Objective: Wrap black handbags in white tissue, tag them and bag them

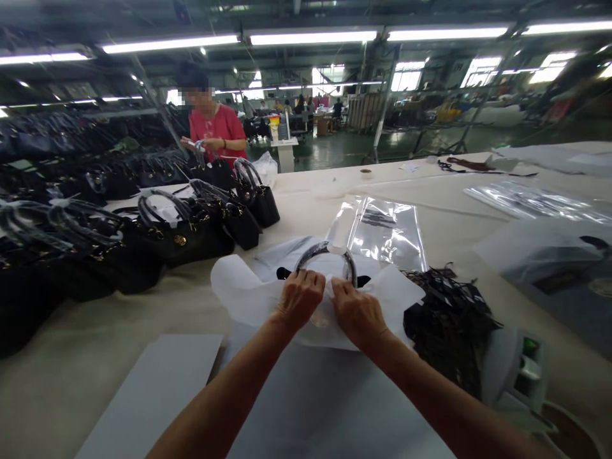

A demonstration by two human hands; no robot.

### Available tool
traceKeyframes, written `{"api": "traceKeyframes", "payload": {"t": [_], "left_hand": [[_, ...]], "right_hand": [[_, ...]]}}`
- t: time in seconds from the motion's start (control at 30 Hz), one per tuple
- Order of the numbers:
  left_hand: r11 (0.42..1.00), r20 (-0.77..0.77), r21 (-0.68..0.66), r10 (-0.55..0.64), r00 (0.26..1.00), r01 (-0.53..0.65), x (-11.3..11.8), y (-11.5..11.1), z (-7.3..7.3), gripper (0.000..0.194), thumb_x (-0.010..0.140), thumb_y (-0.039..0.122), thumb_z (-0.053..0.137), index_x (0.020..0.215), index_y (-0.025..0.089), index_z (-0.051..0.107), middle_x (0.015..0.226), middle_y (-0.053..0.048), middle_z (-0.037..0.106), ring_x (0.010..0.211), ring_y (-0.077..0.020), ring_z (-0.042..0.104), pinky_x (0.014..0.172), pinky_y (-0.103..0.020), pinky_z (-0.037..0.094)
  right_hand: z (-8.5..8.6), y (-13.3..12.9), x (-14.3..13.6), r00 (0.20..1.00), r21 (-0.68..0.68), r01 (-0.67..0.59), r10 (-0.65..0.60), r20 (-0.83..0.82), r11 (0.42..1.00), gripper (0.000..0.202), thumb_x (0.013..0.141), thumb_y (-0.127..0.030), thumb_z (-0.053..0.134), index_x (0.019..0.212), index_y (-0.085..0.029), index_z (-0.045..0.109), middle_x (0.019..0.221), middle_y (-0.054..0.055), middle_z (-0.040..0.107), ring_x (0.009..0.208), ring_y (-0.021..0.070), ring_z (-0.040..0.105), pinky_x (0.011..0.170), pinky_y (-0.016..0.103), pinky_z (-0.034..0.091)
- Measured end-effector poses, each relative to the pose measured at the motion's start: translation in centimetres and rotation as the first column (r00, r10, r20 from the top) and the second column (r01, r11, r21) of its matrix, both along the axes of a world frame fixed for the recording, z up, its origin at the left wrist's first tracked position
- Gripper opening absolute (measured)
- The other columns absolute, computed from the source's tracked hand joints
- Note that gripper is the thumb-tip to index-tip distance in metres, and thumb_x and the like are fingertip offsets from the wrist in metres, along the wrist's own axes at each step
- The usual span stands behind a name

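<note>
White tissue paper (248, 290) wraps a handbag in front of me, hiding most of its body. The bag's dark handle (315, 250), covered in clear film, arches up above the paper, with a white piece at its top. My left hand (301, 294) is closed on the paper's upper edge, just left of centre below the handle. Close beside it, my right hand (356, 309) also grips the paper, its fingers curled near the handle's right end. Dark tips of the bag show on both sides.
Black handbags (184, 242) line the left side. A person in red (220, 127) stands behind them. Clear plastic bags (389, 233) lie beyond the wrapped bag. At right are black tags (449, 319), a tape dispenser (523, 370) and another wrapped bag (564, 287). White sheets (157, 389) lie front left.
</note>
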State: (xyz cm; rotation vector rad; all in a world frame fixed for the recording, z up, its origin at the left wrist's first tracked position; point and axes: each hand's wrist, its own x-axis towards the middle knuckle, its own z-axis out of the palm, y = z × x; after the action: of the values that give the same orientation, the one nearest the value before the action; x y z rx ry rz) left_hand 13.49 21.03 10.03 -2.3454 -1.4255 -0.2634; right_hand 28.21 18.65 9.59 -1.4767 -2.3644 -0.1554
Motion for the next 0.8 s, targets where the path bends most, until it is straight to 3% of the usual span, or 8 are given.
{"api": "traceKeyframes", "payload": {"t": [0.13, 0.23, 0.33, 0.4, 0.47, 0.57, 0.67, 0.8], "left_hand": [[0.929, 0.056, 0.336, -0.184, 0.981, 0.155, -0.9, -2.2, -2.5, 0.029, 0.091, 0.010, 0.037, 0.116, 0.012, 0.051, 0.109, -0.015, 0.062, 0.109, -0.0246, 0.056, 0.092, -0.041, 0.042], [0.871, 0.049, 0.397, -0.335, 0.941, 0.289, -0.8, -3.6, -6.0, 0.035, 0.088, 0.008, 0.038, 0.122, 0.008, 0.048, 0.113, -0.015, 0.062, 0.121, -0.0239, 0.049, 0.103, -0.039, 0.034], [0.924, 0.083, 0.337, -0.220, 0.972, 0.181, 0.1, -3.1, -9.2, 0.040, 0.088, 0.013, 0.042, 0.126, 0.001, 0.044, 0.126, -0.019, 0.055, 0.129, -0.0289, 0.040, 0.106, -0.043, 0.032], [0.958, 0.116, 0.264, -0.143, 0.983, 0.108, 0.7, -2.0, -10.3, 0.048, 0.088, 0.022, 0.044, 0.132, 0.002, 0.038, 0.137, -0.020, 0.045, 0.133, -0.0304, 0.034, 0.106, -0.045, 0.031], [0.980, 0.149, 0.180, -0.117, 0.982, 0.089, 1.1, -1.0, -10.5, 0.058, 0.087, 0.033, 0.049, 0.135, 0.003, 0.034, 0.143, -0.020, 0.037, 0.134, -0.0300, 0.032, 0.106, -0.044, 0.032], [0.991, 0.172, 0.057, -0.126, 0.977, 0.118, 1.2, 0.3, -9.8, 0.082, 0.075, 0.048, 0.065, 0.136, 0.003, 0.033, 0.143, -0.022, 0.036, 0.132, -0.0332, 0.033, 0.107, -0.047, 0.030], [0.989, 0.207, -0.089, -0.101, 0.973, 0.122, 1.3, 1.4, -8.5, 0.100, 0.061, 0.044, 0.079, 0.138, 0.003, 0.029, 0.141, -0.024, 0.038, 0.129, -0.0352, 0.037, 0.107, -0.050, 0.031], [0.928, 0.289, -0.343, -0.041, 0.957, 0.144, 1.5, 3.0, -6.7, 0.094, 0.052, 0.029, 0.085, 0.132, 0.008, 0.040, 0.136, -0.022, 0.046, 0.126, -0.0352, 0.041, 0.105, -0.050, 0.033]], "right_hand": [[-0.4, 1.5, -0.4, 0.994, -0.089, 0.091, -0.086, 0.062, 0.992, 0.024, 0.090, -0.011, 0.038, 0.092, -0.019, 0.061, 0.086, 0.009, 0.067, 0.067, 0.0197, 0.065, 0.054, 0.027, 0.037], [-0.7, 1.5, 0.0, 0.996, -0.012, 0.085, -0.085, 0.020, 0.996, 0.019, 0.089, -0.013, 0.043, 0.089, -0.019, 0.061, 0.083, 0.007, 0.067, 0.062, 0.0173, 0.063, 0.050, 0.026, 0.033], [-0.3, 0.8, 0.6, 0.995, 0.178, -0.032, 0.049, -0.091, 0.984, 0.015, 0.088, -0.013, 0.047, 0.089, -0.018, 0.061, 0.075, 0.004, 0.066, 0.053, 0.0131, 0.058, 0.048, 0.026, 0.033], [0.6, 0.7, 1.0, 0.964, 0.381, -0.091, 0.178, -0.198, 0.920, 0.012, 0.088, -0.015, 0.049, 0.094, -0.017, 0.060, 0.078, 0.004, 0.066, 0.059, 0.0129, 0.059, 0.055, 0.025, 0.039], [1.6, 1.3, 1.1, 0.925, 0.494, -0.072, 0.244, -0.292, 0.866, 0.020, 0.086, -0.020, 0.054, 0.106, -0.017, 0.057, 0.093, 0.009, 0.065, 0.080, 0.0179, 0.062, 0.072, 0.028, 0.045], [2.6, 3.5, 0.7, 0.852, 0.376, 0.006, 0.192, -0.487, 0.927, 0.049, 0.080, -0.030, 0.061, 0.125, -0.016, 0.045, 0.115, 0.015, 0.058, 0.104, 0.0261, 0.056, 0.086, 0.040, 0.046], [2.8, 6.0, -0.1, 0.668, 0.126, 0.022, 0.080, -0.739, 0.992, 0.057, 0.077, -0.031, 0.062, 0.128, -0.018, 0.040, 0.096, 0.008, 0.062, 0.083, 0.0205, 0.060, 0.074, 0.036, 0.051], [2.8, 6.8, -0.4, 0.488, -0.062, -0.205, 0.047, -0.871, 0.977, 0.024, 0.078, -0.029, 0.060, 0.100, -0.019, 0.055, 0.069, -0.003, 0.058, 0.061, 0.0121, 0.053, 0.058, 0.023, 0.046]]}}
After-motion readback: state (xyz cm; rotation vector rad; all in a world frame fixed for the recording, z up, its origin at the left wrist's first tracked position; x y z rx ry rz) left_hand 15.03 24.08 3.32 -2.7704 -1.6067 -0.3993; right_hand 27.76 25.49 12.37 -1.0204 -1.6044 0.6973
